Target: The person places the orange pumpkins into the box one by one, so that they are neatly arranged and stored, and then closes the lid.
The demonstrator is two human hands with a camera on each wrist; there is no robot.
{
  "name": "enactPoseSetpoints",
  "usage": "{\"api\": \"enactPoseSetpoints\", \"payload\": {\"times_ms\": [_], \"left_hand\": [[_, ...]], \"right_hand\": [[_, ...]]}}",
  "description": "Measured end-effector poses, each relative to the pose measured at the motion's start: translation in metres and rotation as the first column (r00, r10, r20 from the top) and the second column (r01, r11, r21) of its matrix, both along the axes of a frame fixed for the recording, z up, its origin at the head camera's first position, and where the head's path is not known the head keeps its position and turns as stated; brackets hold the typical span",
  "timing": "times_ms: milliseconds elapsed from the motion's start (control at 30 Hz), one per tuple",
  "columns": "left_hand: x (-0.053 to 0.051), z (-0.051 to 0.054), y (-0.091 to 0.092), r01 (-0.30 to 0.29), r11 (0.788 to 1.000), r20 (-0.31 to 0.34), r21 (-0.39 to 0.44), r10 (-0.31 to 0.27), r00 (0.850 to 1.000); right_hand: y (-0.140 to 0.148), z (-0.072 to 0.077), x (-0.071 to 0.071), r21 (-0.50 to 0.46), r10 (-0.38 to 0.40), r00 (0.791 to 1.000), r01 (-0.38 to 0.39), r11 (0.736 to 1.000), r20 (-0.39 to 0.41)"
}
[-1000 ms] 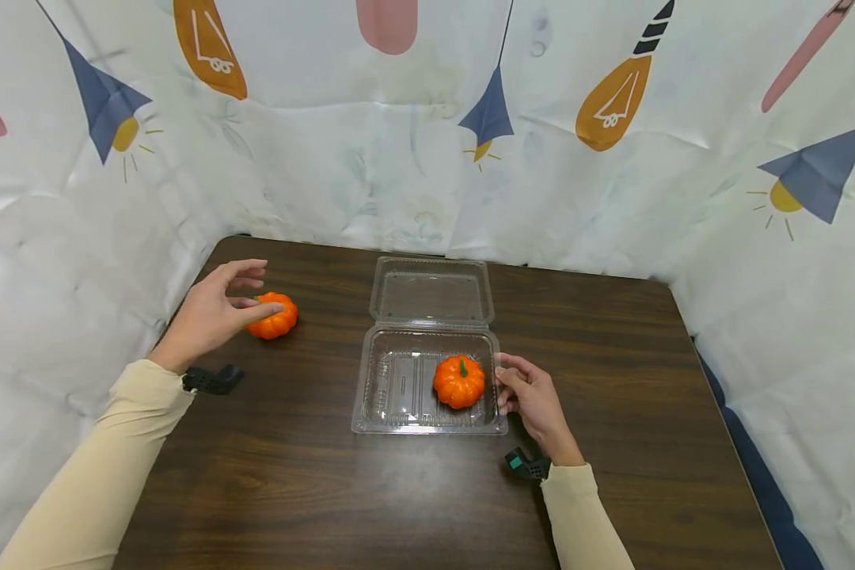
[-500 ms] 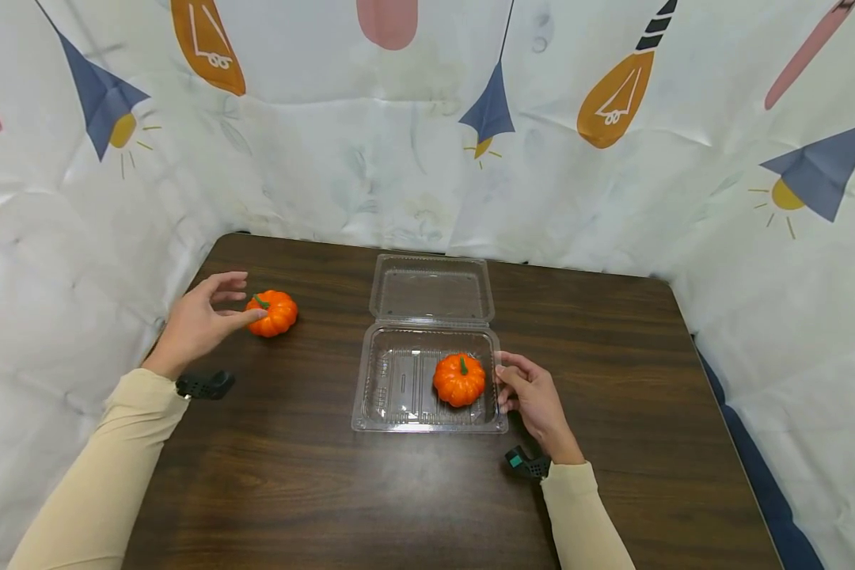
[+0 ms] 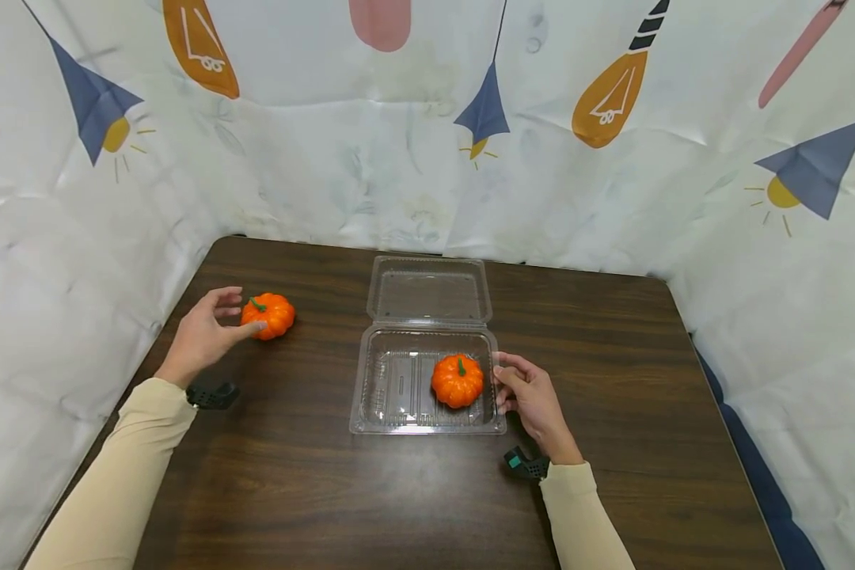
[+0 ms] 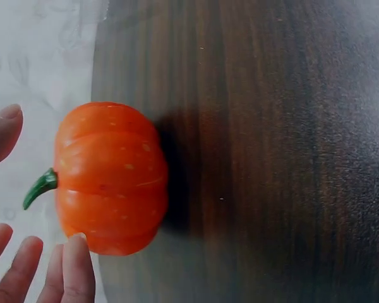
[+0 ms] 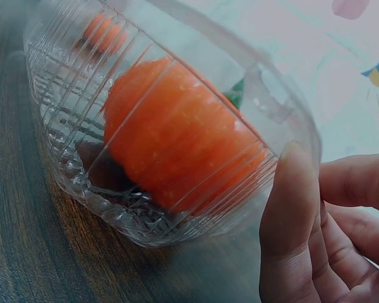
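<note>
An orange toy pumpkin [image 3: 274, 315] with a green stem lies on its side on the table's left. My left hand [image 3: 203, 336] is beside it, thumb and fingers spread to either side of the stem end. In the left wrist view one fingertip overlaps the lower edge of that pumpkin [image 4: 110, 180]; contact is unclear. A clear plastic clamshell container [image 3: 392, 380] stands mid-table with its lid folded back. Inside, toward its right side, sits a second toy pumpkin [image 3: 457, 382], stem up. My right hand [image 3: 537, 404] pinches the container's right rim between thumb and fingers.
The dark wood table [image 3: 292, 491] carries both pumpkins and the container. Behind it and at the sides hangs a white printed curtain [image 3: 313, 174]. The open lid [image 3: 430, 291] reaches toward the table's back edge.
The left hand has drawn back a little from over the left pumpkin and lowered beside its stem end, which now shows. The right hand keeps its hold on the rim.
</note>
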State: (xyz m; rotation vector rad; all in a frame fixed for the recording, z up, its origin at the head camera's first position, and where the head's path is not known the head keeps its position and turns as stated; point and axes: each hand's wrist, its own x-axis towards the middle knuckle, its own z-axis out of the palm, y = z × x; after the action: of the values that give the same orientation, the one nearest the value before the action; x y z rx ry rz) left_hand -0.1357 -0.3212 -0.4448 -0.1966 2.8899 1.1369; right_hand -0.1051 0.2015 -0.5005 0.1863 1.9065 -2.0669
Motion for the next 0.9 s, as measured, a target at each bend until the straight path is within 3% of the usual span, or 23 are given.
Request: {"api": "enactPoseSetpoints", "payload": {"times_ms": [300, 900], "left_hand": [[-0.003, -0.008, 0.001, -0.008, 1.0, 0.015, -0.006, 0.008, 1.0], [-0.011, -0.012, 0.0, 0.002, 0.999, 0.061, -0.032, 0.0, 0.998]], "right_hand": [[0.0, -0.001, 0.001, 0.009, 0.001, 1.0, -0.001, 1.0, 0.004], [-0.001, 0.0, -0.001, -0.009, -0.012, 1.0, 0.012, 1.0, 0.012]]}}
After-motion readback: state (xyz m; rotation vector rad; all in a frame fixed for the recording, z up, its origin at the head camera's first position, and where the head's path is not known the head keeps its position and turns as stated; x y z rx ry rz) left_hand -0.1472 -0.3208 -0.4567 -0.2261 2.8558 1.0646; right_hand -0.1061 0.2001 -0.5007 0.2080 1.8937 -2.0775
